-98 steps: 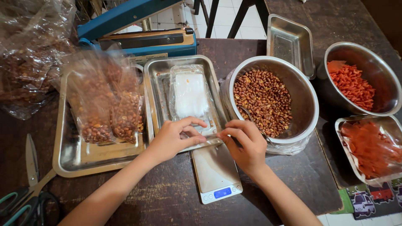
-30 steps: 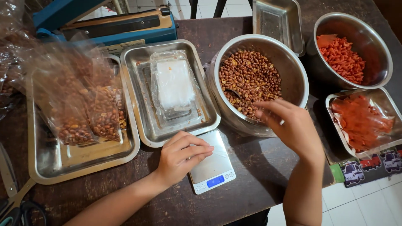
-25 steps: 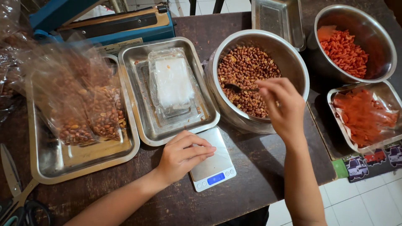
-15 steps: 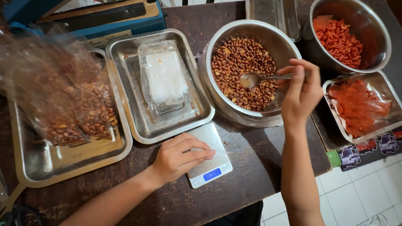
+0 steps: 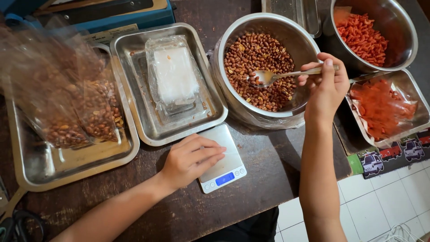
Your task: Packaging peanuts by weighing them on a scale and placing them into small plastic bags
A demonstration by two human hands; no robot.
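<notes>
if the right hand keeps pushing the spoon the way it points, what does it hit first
The right hand holds a spoon pointing left, its bowl just over the peanuts in the steel bowl. It would likely meet the peanuts first, though its height above them is unclear.

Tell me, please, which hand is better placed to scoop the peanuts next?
The right hand: it holds the spoon over the peanuts. The left hand rests on the scale.
</notes>
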